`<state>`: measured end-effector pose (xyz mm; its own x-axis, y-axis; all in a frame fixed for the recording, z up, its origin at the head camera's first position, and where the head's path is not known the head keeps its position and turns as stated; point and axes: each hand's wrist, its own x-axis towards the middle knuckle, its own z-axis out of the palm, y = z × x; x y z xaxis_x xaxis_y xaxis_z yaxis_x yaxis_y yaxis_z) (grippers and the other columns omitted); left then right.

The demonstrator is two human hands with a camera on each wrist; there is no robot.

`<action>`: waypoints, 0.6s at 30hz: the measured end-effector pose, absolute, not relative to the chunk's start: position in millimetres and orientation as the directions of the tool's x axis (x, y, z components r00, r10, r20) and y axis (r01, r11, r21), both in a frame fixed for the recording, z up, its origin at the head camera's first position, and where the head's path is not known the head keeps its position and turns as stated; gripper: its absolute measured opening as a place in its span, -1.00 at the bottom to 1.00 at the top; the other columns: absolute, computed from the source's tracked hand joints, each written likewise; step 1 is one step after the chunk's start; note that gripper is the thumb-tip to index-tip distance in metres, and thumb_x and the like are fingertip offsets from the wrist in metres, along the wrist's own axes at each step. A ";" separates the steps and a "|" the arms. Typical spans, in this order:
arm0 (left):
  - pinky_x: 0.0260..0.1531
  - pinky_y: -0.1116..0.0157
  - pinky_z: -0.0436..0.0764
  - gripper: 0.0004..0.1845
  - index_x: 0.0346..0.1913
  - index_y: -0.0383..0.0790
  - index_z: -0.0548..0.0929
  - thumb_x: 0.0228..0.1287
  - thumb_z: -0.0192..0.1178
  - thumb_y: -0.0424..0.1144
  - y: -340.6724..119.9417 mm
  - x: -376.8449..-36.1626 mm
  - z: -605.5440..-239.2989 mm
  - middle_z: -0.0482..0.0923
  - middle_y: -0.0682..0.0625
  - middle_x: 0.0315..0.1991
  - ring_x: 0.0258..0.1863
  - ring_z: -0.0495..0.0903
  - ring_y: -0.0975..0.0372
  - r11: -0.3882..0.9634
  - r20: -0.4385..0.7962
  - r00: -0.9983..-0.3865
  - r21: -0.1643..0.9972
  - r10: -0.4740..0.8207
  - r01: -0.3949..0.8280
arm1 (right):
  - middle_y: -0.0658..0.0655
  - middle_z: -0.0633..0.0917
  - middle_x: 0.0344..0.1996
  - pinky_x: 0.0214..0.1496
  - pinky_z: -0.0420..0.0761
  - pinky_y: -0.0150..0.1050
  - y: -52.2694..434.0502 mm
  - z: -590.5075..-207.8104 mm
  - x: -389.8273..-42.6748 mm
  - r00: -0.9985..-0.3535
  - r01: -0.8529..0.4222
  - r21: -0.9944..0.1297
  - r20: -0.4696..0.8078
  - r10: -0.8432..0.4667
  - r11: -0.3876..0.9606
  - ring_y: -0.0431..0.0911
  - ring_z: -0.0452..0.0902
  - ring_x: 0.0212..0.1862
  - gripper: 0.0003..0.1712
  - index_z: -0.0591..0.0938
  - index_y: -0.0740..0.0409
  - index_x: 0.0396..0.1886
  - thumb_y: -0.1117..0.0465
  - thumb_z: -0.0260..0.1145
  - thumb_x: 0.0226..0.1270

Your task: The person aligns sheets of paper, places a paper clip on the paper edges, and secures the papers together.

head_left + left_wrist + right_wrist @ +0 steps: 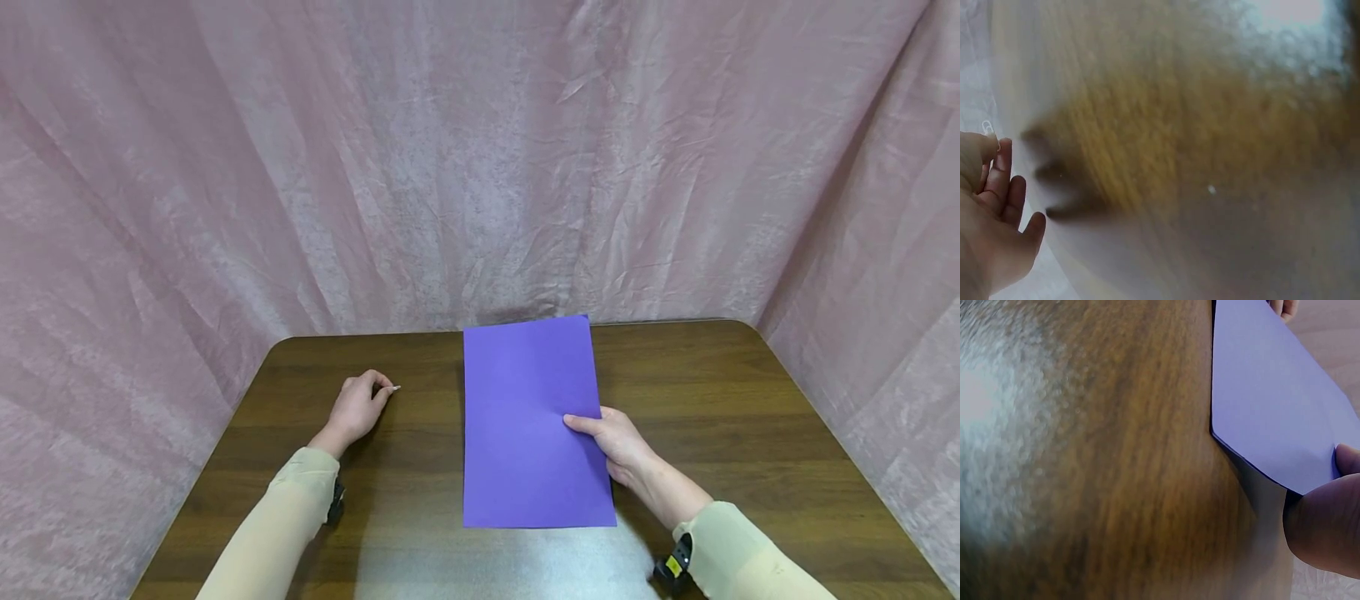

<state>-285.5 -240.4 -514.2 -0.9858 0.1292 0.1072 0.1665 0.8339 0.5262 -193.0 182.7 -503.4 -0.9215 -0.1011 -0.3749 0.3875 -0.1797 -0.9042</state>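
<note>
Purple paper (528,417) on wooden table (750,400)

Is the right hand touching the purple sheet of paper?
Touching. In the head view the right hand pinches the purple paper at its right edge, thumb lying on top. The right wrist view shows the thumb on the sheet too.

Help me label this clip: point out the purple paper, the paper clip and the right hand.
purple paper (525,400), head view, middle of sheet.
paper clip (395,388), head view, end past the fingertips.
right hand (618,442), head view, back of hand.
</note>
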 end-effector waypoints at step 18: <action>-0.01 0.02 0.52 -0.82 0.01 -0.33 0.67 0.53 0.11 -0.34 -245.9 -286.0 -511.8 0.65 -0.18 -0.07 -0.07 0.57 -0.01 0.728 0.116 -0.990 0.672 0.078 0.136 | 0.11 0.79 -0.35 -0.26 0.73 -0.12 181.3 -503.5 -193.1 -0.923 0.384 -0.904 -0.368 -0.115 -0.186 -0.04 0.76 -0.31 -0.80 0.65 0.21 -0.07 0.24 0.40 0.39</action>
<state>-286.0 -245.9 -511.8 -0.9902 0.0779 0.1155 0.1356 0.7284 0.6716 -193.1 181.3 -503.5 -0.9227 -0.1152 -0.3680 0.3839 -0.1859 -0.9044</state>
